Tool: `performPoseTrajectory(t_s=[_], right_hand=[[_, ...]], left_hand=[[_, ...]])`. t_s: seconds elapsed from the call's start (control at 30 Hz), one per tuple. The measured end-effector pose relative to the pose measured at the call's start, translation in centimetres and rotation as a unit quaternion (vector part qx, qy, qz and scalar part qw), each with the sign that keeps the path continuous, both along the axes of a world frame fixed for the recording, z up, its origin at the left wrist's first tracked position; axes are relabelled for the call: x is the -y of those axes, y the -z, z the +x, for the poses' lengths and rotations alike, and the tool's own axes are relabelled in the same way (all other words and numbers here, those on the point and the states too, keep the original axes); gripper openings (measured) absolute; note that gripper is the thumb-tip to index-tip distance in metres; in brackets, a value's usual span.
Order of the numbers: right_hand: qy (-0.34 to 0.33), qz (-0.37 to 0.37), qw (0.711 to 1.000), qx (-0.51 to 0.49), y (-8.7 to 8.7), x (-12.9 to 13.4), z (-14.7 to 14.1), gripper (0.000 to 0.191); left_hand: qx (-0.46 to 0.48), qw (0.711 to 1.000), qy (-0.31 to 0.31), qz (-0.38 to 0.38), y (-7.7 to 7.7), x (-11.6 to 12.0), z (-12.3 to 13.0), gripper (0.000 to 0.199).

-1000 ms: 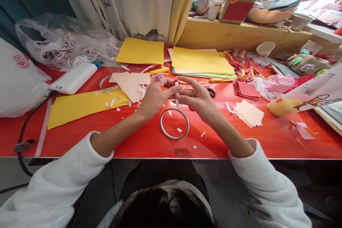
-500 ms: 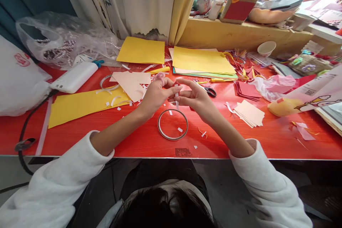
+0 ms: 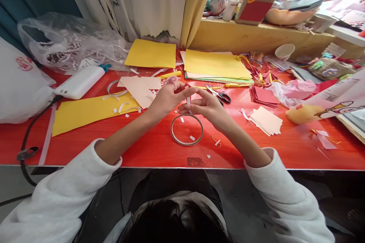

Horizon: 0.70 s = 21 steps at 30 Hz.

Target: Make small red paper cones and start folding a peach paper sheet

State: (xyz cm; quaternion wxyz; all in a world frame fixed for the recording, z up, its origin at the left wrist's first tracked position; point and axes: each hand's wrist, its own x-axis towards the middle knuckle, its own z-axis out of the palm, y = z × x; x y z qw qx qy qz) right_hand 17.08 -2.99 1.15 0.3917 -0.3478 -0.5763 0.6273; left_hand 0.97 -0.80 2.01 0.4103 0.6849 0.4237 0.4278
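My left hand (image 3: 169, 98) is closed, thumb and forefinger pinching a small red paper piece (image 3: 186, 85), mostly hidden by the fingers. My right hand (image 3: 211, 107) meets it from the other side, its fingertips touching the left thumb and closed around a narrow white tape strip (image 3: 188, 100) at the paper. Just below the hands, a thin roll of tape (image 3: 187, 144) shows as a ring over the table; whether it hangs from the strip or rests there I cannot tell. A pink rounded thing (image 3: 170, 80) shows at my left fingers.
Black-handled scissors (image 3: 226, 98) lie right of my hands. Yellow sheets (image 3: 216, 64) are stacked behind, with pale pink cards (image 3: 266, 120) and red cards (image 3: 264, 97) to the right. Another tape roll (image 3: 109, 88), a long yellow strip (image 3: 82, 115) and a white power strip (image 3: 81, 82) are left.
The tape roll has shifted slightly right and up. My right fingers have moved up to the left thumb, and more of the scissors shows behind them.
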Motion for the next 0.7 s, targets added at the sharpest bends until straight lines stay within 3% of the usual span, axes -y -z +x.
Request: performPoseTrajectory(t_s=[0.23,0.37,0.47,0.57,0.7], right_hand=[[-0.004,0.000,0.999,0.036,-0.2,-0.1,0.1,0.064],[-0.049,-0.010,0.994,0.097,-0.6,-0.2,0.3,0.039],[-0.062,0.002,0.993,0.097,-1.3,0.0,0.5,0.041],[-0.017,0.026,0.994,0.101,-1.7,0.3,0.5,0.054],[0.035,0.111,0.989,0.095,-1.1,0.1,0.6,0.041]], left_hand=[[0.055,0.994,-0.078,0.054,0.0,-0.2,-0.3,0.052],[0.120,0.989,-0.087,0.021,-0.2,-0.6,-0.7,0.040],[0.149,0.986,-0.069,-0.010,-0.7,-0.6,-0.9,0.033],[0.172,0.984,-0.038,-0.015,-1.6,-0.3,-1.1,0.033],[0.200,0.978,0.048,-0.029,-2.3,0.2,-1.3,0.053]])
